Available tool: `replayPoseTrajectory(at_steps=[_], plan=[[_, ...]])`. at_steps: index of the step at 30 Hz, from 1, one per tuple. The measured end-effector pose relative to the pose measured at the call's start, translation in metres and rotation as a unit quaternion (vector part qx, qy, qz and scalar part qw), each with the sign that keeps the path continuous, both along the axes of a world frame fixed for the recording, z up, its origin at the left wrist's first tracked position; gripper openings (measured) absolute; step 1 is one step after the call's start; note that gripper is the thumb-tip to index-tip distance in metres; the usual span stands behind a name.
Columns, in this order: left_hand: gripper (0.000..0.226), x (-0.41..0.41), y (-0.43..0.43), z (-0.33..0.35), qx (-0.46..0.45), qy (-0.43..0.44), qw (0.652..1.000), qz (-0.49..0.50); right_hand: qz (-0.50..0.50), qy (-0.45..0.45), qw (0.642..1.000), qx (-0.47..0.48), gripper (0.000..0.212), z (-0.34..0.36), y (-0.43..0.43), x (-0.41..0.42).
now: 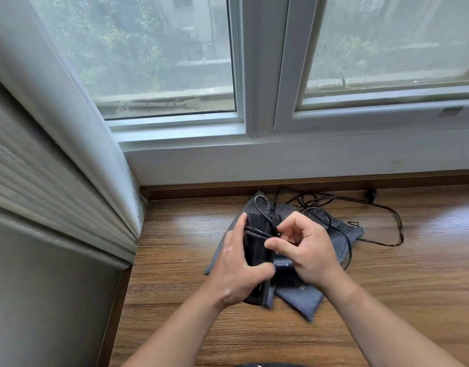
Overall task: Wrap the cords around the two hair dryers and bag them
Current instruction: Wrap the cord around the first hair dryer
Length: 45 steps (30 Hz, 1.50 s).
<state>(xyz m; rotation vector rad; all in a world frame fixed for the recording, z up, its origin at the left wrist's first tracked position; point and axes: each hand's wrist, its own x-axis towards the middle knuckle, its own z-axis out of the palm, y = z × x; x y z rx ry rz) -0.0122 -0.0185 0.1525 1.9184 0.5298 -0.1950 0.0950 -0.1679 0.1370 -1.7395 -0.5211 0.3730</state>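
My left hand [236,274] grips a black hair dryer [256,247], held upright over the grey cloth bags. Its black cord [257,233] runs across the dryer's body, and my right hand [304,250] pinches that cord at the dryer's right side. A second dark hair dryer [283,267] with a small white logo lies under my right hand, mostly hidden. A grey fabric bag [302,298] lies flat on the wooden sill beneath both, and another grey bag [347,231] shows behind my right hand. Loose black cord [387,223] trails in loops to the right and toward the wall.
The wooden sill [400,287] stretches right and toward me. A white window frame [254,144] and low wall stand just behind the bags. A folded pale curtain [69,168] hangs at the left edge. A plug [371,192] lies against the back ledge.
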Motion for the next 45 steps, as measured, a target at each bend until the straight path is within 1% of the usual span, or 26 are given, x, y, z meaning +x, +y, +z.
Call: replayPoseTrajectory(at_steps=[2,3,5,6,8,9,11,13,15,17,18,20,23,26,28,29,31,33,34,35,37,39,40,42,44,45], plan=[[0.110,0.002,-0.003,-0.002,-0.006,-0.009,1.000,0.004,-0.008,-0.010,1.000,-0.014,0.046,-0.001,0.002,-0.002],[0.099,0.003,-0.003,-0.002,-0.009,-0.019,1.000,0.009,-0.002,-0.013,1.000,-0.022,0.045,-0.002,0.001,-0.002],[0.076,0.003,0.000,-0.003,-0.026,-0.039,0.998,0.036,0.023,0.003,1.000,-0.013,0.036,-0.003,0.001,0.000],[0.070,0.004,0.002,-0.002,-0.042,-0.045,0.997,0.052,0.037,0.026,0.999,0.005,0.032,-0.004,-0.001,0.002],[0.066,0.003,0.005,-0.002,-0.073,-0.044,0.994,0.061,0.053,0.060,0.996,0.034,0.030,-0.006,-0.005,0.009],[0.064,0.002,0.006,-0.002,-0.083,-0.045,0.994,0.059,0.059,0.062,0.996,0.035,0.031,-0.005,-0.007,0.011],[0.058,0.001,0.008,-0.002,-0.101,-0.054,0.991,0.072,0.063,0.044,0.997,0.015,0.031,-0.007,-0.010,0.013],[0.050,0.002,0.009,-0.001,-0.137,-0.073,0.981,0.114,0.054,0.027,0.998,-0.021,0.033,-0.011,-0.014,0.013],[0.047,0.003,0.013,0.000,-0.162,-0.083,0.976,0.123,0.058,0.036,0.997,-0.043,0.030,-0.014,-0.017,0.013],[0.048,0.003,0.016,0.001,-0.169,-0.078,0.978,0.093,0.059,0.052,0.996,-0.052,0.025,-0.017,-0.018,0.013],[0.049,0.003,0.018,0.001,-0.172,-0.071,0.979,0.078,0.051,0.059,0.996,-0.052,0.027,-0.018,-0.018,0.015],[0.049,0.003,0.020,0.000,-0.186,-0.063,0.979,0.059,0.050,0.073,0.995,-0.044,0.038,-0.018,-0.018,0.019],[0.049,0.001,0.022,0.000,-0.205,-0.066,0.976,0.036,0.112,0.086,0.989,-0.051,0.053,-0.013,-0.019,0.021],[0.041,0.000,0.022,0.003,-0.200,-0.069,0.977,0.024,0.171,0.134,0.976,-0.034,0.048,-0.006,-0.019,0.016],[0.036,0.000,0.022,0.007,-0.173,-0.068,0.982,0.016,0.171,0.154,0.973,-0.008,0.038,-0.003,-0.021,0.012],[0.037,0.001,0.021,0.009,-0.150,-0.066,0.986,0.016,0.157,0.158,0.975,0.007,0.034,-0.001,-0.019,0.011],[0.044,0.004,0.017,0.008,-0.075,-0.064,0.994,0.041,0.109,0.172,0.979,0.026,0.031,0.003,-0.012,0.005],[0.056,0.005,0.010,0.007,0.019,-0.085,0.992,0.097,0.055,0.174,0.983,0.032,0.031,0.001,-0.004,-0.001],[0.065,0.006,0.007,0.005,0.062,-0.092,0.988,0.105,0.024,0.168,0.985,0.026,0.029,0.001,0.000,-0.005],[0.077,0.006,0.004,0.005,0.098,-0.088,0.987,0.093,-0.012,0.167,0.986,0.021,0.028,0.001,0.004,-0.009],[0.110,0.006,0.001,0.003,0.143,-0.061,0.986,0.054,-0.076,0.157,0.985,0.013,0.029,0.003,0.009,-0.015],[0.140,0.007,-0.001,0.002,0.150,-0.028,0.987,0.046,-0.105,0.141,0.985,-0.003,0.036,0.006,0.012,-0.022],[0.149,0.006,-0.002,0.002,0.146,-0.016,0.988,0.056,-0.105,0.132,0.986,-0.014,0.039,0.007,0.012,-0.024],[0.152,0.005,-0.003,0.000,0.152,-0.020,0.985,0.076,-0.087,0.121,0.988,-0.035,0.044,0.009,0.011,-0.024],[0.144,0.004,0.001,-0.003,0.152,-0.040,0.984,0.086,-0.038,0.109,0.992,-0.045,0.047,0.008,0.005,-0.015],[0.140,0.004,0.004,-0.004,0.133,-0.046,0.986,0.087,-0.009,0.102,0.994,-0.048,0.048,0.009,0.000,-0.009]])
